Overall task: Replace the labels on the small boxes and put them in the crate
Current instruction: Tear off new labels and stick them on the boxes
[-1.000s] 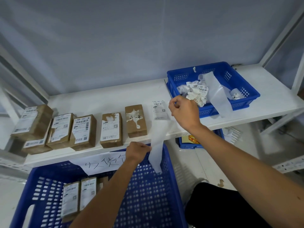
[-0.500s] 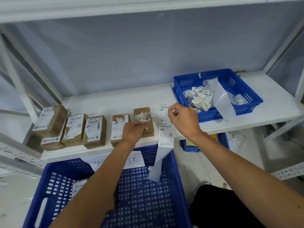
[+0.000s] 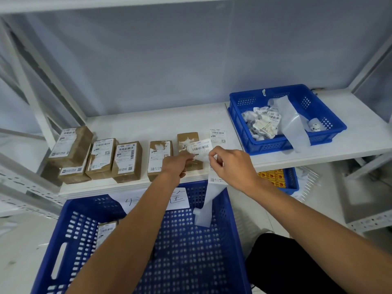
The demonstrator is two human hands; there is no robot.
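Observation:
Several small brown boxes stand in a row on the white shelf (image 3: 135, 124). The rightmost box (image 3: 187, 137) has its old label torn off. My left hand (image 3: 177, 164) pinches the lower left corner of a fresh barcode label (image 3: 201, 146), lifted over that box. My right hand (image 3: 230, 165) pinches the label strip (image 3: 206, 209), whose backing hangs down into the big blue crate (image 3: 191, 262). Another label (image 3: 217, 135) of the strip lies flat on the shelf. A labelled box (image 3: 106, 230) lies in the crate, partly hidden by my left arm.
A smaller blue basket (image 3: 265, 145) at the shelf's right holds crumpled old labels and loose backing paper. A handwritten paper sign (image 3: 180, 199) hangs on the crate's far rim. Below the shelf stands another blue bin (image 3: 290, 179) with yellow packets. White rack posts stand on both sides.
My left hand rose from the crate's rim to the strip and took a label's corner. That label now stands peeled up from the backing over the bare box. The camera tilted up.

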